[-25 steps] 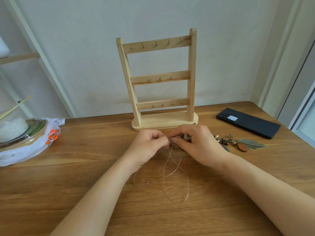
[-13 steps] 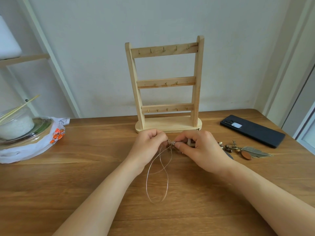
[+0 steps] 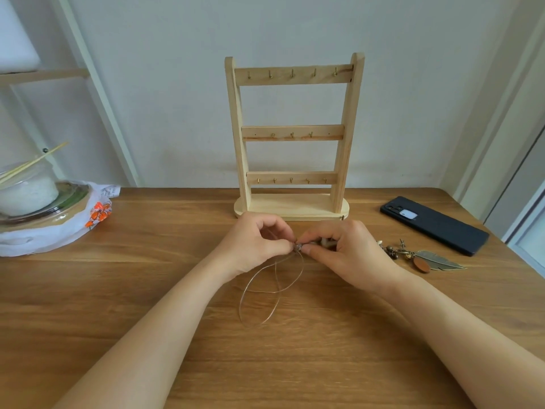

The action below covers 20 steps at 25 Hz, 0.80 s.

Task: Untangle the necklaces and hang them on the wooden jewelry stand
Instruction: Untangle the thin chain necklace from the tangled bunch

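Observation:
A thin pale cord necklace (image 3: 259,293) hangs in crossed loops onto the table below my hands. My left hand (image 3: 256,243) pinches its top end, and my right hand (image 3: 345,249) pinches the small clasp or knot where the fingertips meet. A second necklace (image 3: 424,258) with beads, a brown oval and a metal feather pendant lies to the right of my right hand; part of it is hidden under that hand. The wooden jewelry stand (image 3: 292,134) rises just behind my hands, three bars with small brass hooks, all bare.
A black phone (image 3: 433,224) lies at the back right of the wooden table (image 3: 147,290). At the far left a glass jar with sticks (image 3: 26,187) sits on a white plastic bag (image 3: 59,231). A wall stands close behind the stand.
The cord's loops have drawn in and shortened as my hands worked the top end. The camera tilted up a little; the hands stayed in front of the stand's base.

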Tool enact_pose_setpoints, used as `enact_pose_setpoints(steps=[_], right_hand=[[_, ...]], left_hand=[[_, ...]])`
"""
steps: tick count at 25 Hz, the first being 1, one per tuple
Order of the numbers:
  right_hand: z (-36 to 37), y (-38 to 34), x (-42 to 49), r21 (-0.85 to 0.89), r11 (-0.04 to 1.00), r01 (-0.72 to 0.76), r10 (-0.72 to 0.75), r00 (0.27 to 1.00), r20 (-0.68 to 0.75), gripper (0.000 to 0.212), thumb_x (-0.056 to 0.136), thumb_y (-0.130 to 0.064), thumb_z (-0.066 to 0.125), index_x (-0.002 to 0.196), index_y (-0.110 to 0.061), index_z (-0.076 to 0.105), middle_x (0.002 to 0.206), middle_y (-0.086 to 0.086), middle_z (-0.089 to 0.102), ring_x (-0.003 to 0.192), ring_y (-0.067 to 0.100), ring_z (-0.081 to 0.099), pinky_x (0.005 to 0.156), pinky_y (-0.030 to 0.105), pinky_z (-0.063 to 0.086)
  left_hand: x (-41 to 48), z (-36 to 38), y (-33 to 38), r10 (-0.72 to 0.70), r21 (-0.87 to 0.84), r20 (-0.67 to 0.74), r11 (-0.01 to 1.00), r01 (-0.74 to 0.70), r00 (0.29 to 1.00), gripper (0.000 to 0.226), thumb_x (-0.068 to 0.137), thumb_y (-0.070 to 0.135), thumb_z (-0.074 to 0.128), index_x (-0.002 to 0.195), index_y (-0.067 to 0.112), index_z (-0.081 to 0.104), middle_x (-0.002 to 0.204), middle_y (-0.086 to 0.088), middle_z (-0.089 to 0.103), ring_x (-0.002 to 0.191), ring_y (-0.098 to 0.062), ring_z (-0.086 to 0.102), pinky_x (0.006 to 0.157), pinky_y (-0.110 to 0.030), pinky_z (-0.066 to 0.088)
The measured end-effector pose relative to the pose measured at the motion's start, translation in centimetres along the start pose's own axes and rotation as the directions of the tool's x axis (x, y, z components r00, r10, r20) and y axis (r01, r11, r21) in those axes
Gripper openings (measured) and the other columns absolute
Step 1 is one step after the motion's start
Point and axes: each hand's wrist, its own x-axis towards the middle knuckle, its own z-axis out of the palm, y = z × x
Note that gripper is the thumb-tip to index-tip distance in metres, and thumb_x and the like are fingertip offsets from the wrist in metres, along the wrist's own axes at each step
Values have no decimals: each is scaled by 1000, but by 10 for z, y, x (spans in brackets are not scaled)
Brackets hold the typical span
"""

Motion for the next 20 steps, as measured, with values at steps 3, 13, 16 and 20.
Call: enact_pose_setpoints(steps=[3, 13, 16, 20], right_hand=[[2, 2, 0, -20, 1000, 19, -19, 1000, 8, 14, 90, -13, 73, 101, -19, 80, 87, -13, 73, 86, 2, 66, 74, 9, 47], [1, 10, 0, 63, 994, -86, 89, 995, -39, 13, 90, -18, 74, 97, -27, 79, 83, -15, 74, 82, 7, 69, 78, 34, 57], [1, 10, 0, 32, 996, -78, 79, 996, -29, 13, 90, -18, 74, 100, -25, 79, 84, -16, 74, 82, 5, 68, 75, 25, 56], [1, 10, 1, 10, 996, -93, 93, 995, -39, 11, 88, -18, 76, 96, -25, 80, 80, -12, 73, 77, 10, 66, 70, 27, 54]], left_hand=[[-2, 1, 3, 6, 43, 16, 999, -7, 1000, 17, 78, 5, 78, 70, 19, 74, 67, 10, 67, 64, -1, 56, 63, -14, 45], [0, -2, -1, -11, -189, -10, 982, 9, 1000, 5, 87, 23, 73, 86, 20, 77, 79, 4, 74, 73, -7, 61, 66, -21, 49], [0, -1, -1, 53, 30, -6, 998, -52, 999, 5, 87, 19, 77, 84, 22, 79, 80, 6, 75, 72, -1, 63, 70, -15, 50], [1, 5, -3, 38, 62, -92, 998, -32, 995, 16, 95, 18, 64, 80, 20, 69, 74, 7, 66, 65, -1, 57, 65, -17, 45]])
